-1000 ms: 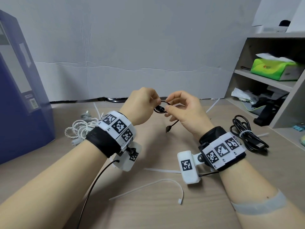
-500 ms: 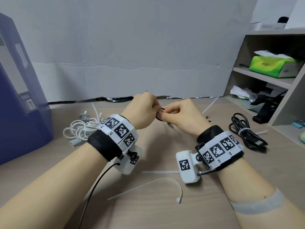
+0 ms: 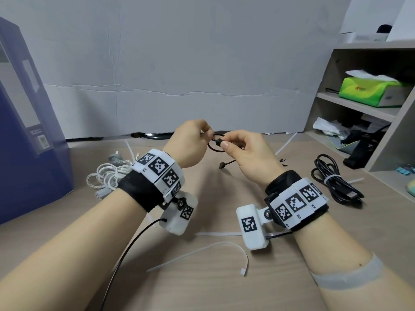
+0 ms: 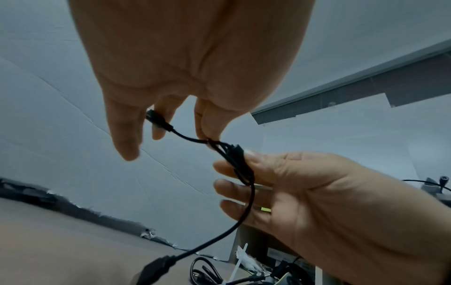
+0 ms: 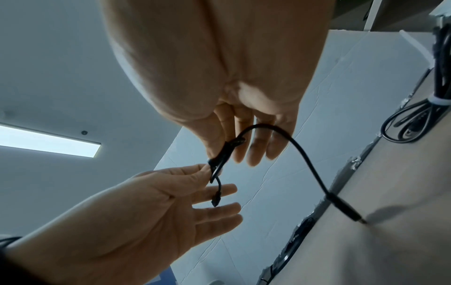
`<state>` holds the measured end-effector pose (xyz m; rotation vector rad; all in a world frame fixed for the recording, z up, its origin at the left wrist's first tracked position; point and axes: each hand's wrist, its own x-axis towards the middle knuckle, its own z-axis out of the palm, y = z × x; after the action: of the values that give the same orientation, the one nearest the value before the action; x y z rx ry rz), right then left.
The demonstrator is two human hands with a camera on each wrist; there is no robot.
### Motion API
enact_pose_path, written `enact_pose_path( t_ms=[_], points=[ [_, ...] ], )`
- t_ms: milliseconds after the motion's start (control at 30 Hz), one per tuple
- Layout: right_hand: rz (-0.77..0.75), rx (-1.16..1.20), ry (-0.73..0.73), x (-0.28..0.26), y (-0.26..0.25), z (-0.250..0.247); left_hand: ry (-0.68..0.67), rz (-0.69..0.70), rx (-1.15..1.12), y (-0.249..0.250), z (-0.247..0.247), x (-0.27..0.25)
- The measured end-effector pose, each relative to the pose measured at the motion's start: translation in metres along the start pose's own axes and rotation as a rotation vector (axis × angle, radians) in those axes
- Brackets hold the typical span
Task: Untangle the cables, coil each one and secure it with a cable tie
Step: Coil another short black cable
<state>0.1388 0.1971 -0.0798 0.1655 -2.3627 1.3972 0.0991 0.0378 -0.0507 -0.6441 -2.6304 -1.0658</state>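
A thin black cable [image 3: 215, 148] is held in the air over the table between both hands. My left hand [image 3: 206, 134] pinches one strand with thumb and forefinger, and a short end with a small plug [image 4: 157, 120] sticks out past its fingers. My right hand [image 3: 224, 144] pinches a small folded bunch of the cable [image 4: 240, 164] between thumb and forefinger. The rest of the cable [image 5: 305, 154] arcs down to a longer plug [image 5: 346, 210] hanging just above the table. Loose white cable ties [image 3: 215, 250] lie on the table under my wrists.
A tangled white cable [image 3: 107, 176] lies at the left beside a blue box [image 3: 27, 131]. A coiled black cable [image 3: 332, 182] bound with a white tie sits at the right, in front of a shelf unit [image 3: 370, 108]. More white ties [image 3: 285, 144] lie near the back wall.
Half a second ago my hands were pressed close together. They have drawn slightly apart and risen, so a small loop of cable shows between them.
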Motion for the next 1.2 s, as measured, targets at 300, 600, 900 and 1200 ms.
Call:
enact_pose_path(
  t_ms=[300, 600, 900, 1200],
  points=[
    [-0.008, 0.174, -0.083, -0.001, -0.006, -0.001, -0.048, -0.157, -0.275, -0.006, -0.007, 0.001],
    [0.019, 0.186, -0.174, -0.009, -0.008, -0.001, -0.061, -0.025, 0.079, 0.003, 0.0, -0.005],
    [0.025, 0.153, -0.174, -0.009, -0.004, -0.004, -0.099, 0.015, 0.023, 0.001, -0.005, -0.001],
    [-0.129, 0.229, -0.041, -0.007, -0.009, -0.001, -0.094, 0.003, -0.156, 0.002, -0.014, -0.001]
  ],
)
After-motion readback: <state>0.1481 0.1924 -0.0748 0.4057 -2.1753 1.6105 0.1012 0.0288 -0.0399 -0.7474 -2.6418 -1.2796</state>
